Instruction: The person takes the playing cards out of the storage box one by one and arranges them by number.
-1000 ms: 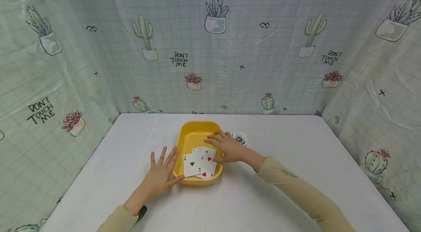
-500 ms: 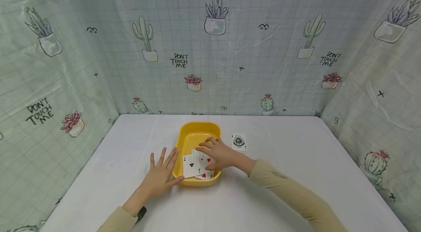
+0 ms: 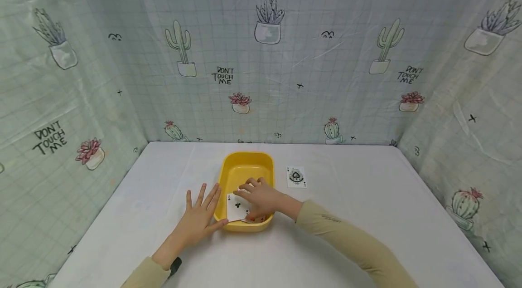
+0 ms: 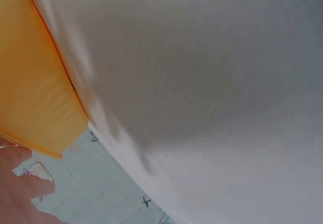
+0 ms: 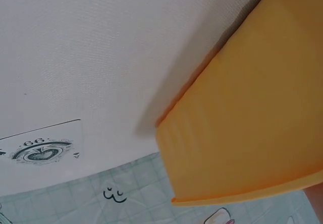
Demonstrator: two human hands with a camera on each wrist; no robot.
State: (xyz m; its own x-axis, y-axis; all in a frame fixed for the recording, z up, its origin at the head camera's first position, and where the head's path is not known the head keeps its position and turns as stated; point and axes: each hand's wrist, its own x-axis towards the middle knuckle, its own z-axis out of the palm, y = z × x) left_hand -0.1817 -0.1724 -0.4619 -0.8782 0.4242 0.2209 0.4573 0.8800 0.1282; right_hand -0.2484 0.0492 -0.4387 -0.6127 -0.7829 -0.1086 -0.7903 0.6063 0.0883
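A yellow plastic tray [image 3: 244,173] stands on the white table, with several playing cards in its near half. On top and to the left lies the ace of clubs [image 3: 234,212]; red-marked cards [image 3: 258,220] show partly under my right hand [image 3: 261,199]. That hand is over the cards, fingers spread and slightly bent, thumb near the ace's right edge. My left hand [image 3: 197,221] has straight, spread fingers at the tray's left rim. Both wrist views show the tray's outer wall [image 4: 35,77]; in the right wrist view the fingers are mostly hidden behind it [image 5: 247,118].
An ace of spades [image 3: 296,177] lies face up on the table [image 3: 350,215], right of the tray. Behind and at both sides hangs a cloth [image 3: 299,106] printed with cacti and potted plants.
My right hand has moved left and nearer, from the tray's right rim to over the cards, uncovering the ace of spades on the table. The left hand stays put.
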